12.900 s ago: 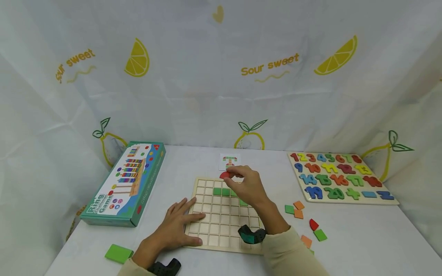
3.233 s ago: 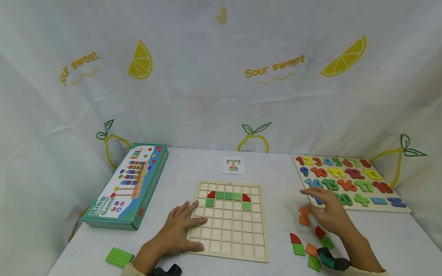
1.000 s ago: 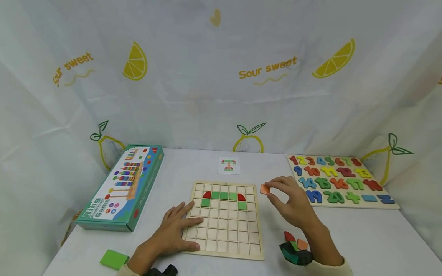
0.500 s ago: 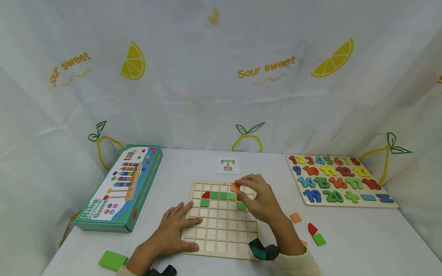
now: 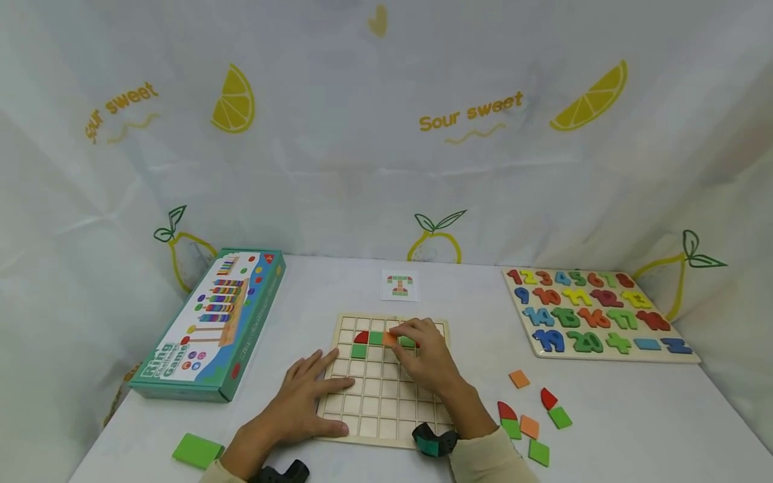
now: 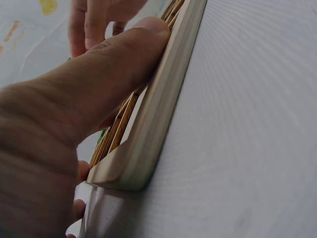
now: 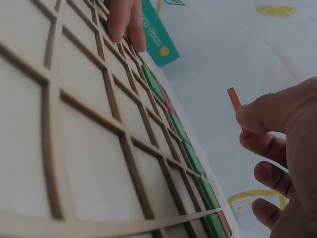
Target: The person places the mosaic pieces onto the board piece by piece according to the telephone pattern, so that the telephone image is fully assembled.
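Note:
My right hand (image 5: 425, 359) pinches an orange square tile (image 5: 389, 339) between thumb and fingertip over the upper middle of the wooden grid board (image 5: 380, 429). In the right wrist view the tile (image 7: 234, 99) stands apart from the board. A row of green squares (image 5: 376, 338) lies in the grid, with a red quarter-round tile (image 5: 361, 337) at its left end and a green square (image 5: 359, 351) below that. My hand covers the row's right end. My left hand (image 5: 302, 402) rests with spread fingers on the board's left edge; its thumb (image 6: 114, 59) lies on the frame.
Behind the board lies a card (image 5: 399, 286) printed with a tile pattern. Several loose tiles lie to the right, including an orange square (image 5: 519, 379). A number puzzle (image 5: 617, 342) stands back right, a game box (image 5: 211, 329) left, and green tiles (image 5: 198, 451) front left.
The right hand, earlier holding a red tile, reached to the loose tiles, took an orange square and carried it left over the board. Red and green tiles were added. The left hand stays.

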Demonstrator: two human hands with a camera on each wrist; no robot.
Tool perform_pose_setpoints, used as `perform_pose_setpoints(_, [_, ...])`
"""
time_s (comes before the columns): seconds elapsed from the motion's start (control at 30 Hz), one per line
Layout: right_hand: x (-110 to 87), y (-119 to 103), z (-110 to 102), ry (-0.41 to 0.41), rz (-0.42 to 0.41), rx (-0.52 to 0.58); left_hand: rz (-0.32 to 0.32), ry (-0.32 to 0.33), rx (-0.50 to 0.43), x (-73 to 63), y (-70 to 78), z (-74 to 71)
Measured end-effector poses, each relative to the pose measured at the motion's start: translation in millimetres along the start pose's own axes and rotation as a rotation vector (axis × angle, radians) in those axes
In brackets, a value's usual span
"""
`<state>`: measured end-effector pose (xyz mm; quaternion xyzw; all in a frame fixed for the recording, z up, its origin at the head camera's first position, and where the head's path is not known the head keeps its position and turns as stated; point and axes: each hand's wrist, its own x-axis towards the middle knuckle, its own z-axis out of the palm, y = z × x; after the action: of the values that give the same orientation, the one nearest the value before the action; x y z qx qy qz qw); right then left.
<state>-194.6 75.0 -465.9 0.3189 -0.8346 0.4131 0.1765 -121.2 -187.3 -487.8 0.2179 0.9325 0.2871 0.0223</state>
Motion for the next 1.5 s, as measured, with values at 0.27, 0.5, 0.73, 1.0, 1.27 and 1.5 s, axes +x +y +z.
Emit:
perform_pose_setpoints(0.27, [-8.4,11,8,-0.087,-0.021,-0.119,-0.006,-0.005,0.027,0.3,0.7,0.3])
perform_pose_setpoints(0.5, [-12.5,12,8,-0.135,0.000,-0.175,-0.002,-0.004,0.016,-0.9,0.5,1.3])
perform_pose_setpoints(0.73, [-13.6,13,8,-0.136,-0.004,-0.193,-0.002,-0.010,0.005,-0.9,0.2,2.3])
perform_pose_setpoints(1.0, [-12.7,13,8,-0.115,-0.018,-0.200,-0.008,-0.002,0.011,0.3,-0.1,2.0])
perform_pose_setpoints(1.27, [0.1,-1,-6,-0.079,-0.007,-0.129,0.007,0.017,0.015,-0.3,-0.3,-1.4])
perform_pose_setpoints(1.5, [8.3,-31,-49,-0.046,0.035,-0.058,-0.016,-0.009,-0.002,0.4,1.5,0.3])
